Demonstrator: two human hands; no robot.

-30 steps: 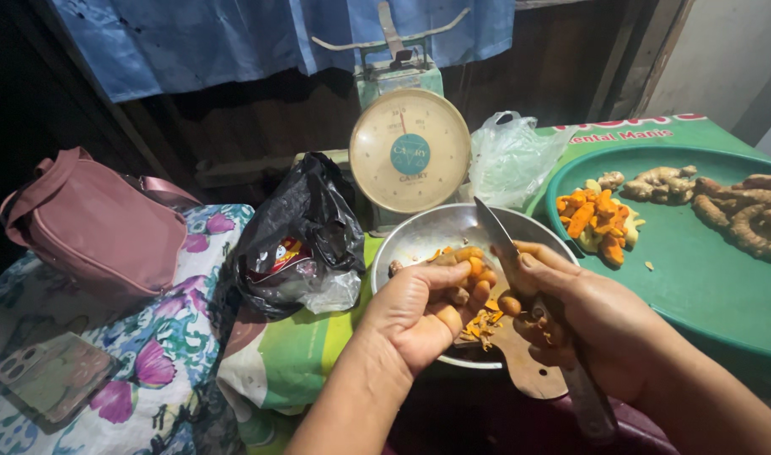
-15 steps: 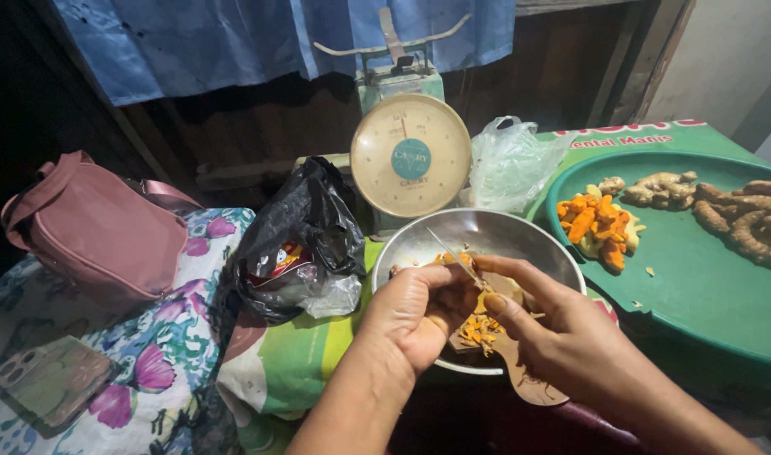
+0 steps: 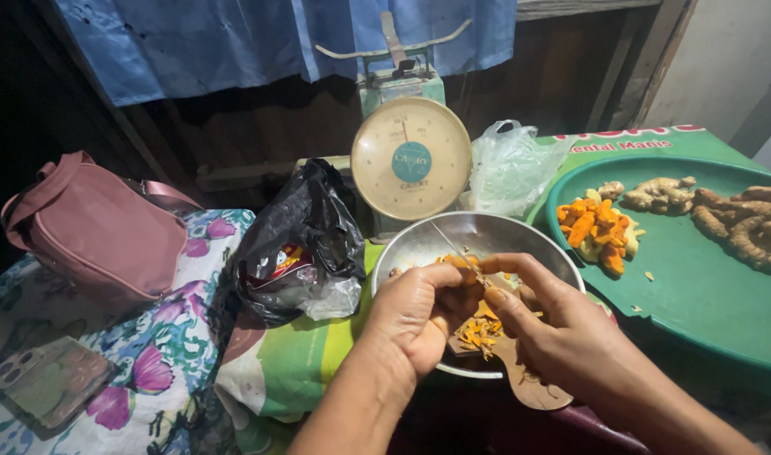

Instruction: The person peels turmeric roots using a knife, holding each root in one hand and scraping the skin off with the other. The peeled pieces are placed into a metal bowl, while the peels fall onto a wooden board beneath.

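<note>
A floral cloth (image 3: 149, 371) covered the left of the bench, and a big green tray (image 3: 697, 286) sat at the right. On the tray lay unpeeled roots (image 3: 739, 221) and, apart from them, a heap of peeled orange pieces (image 3: 600, 226), seemingly kept sorted that way. A pink bag (image 3: 99, 229) rested at the far left, with a phone (image 3: 52, 379) in front of it. A dial scale (image 3: 411, 157) stood at the back, a clear bag (image 3: 510, 168) beside it and a black bag (image 3: 305, 240) to its left.

A steel bowl (image 3: 419, 244) stood just before the scale, under both hands, likely to catch what fell; orange scraps (image 3: 480, 330) lay inside on a small wooden board (image 3: 529, 388).

The left hand (image 3: 415, 316) had its fingers clamped on a small orange root piece (image 3: 457, 263), held over the bowl. The right hand (image 3: 554, 324) had its fingers closed round a thin knife (image 3: 457, 251), the blade angled up and away, its edge meeting the piece.
</note>
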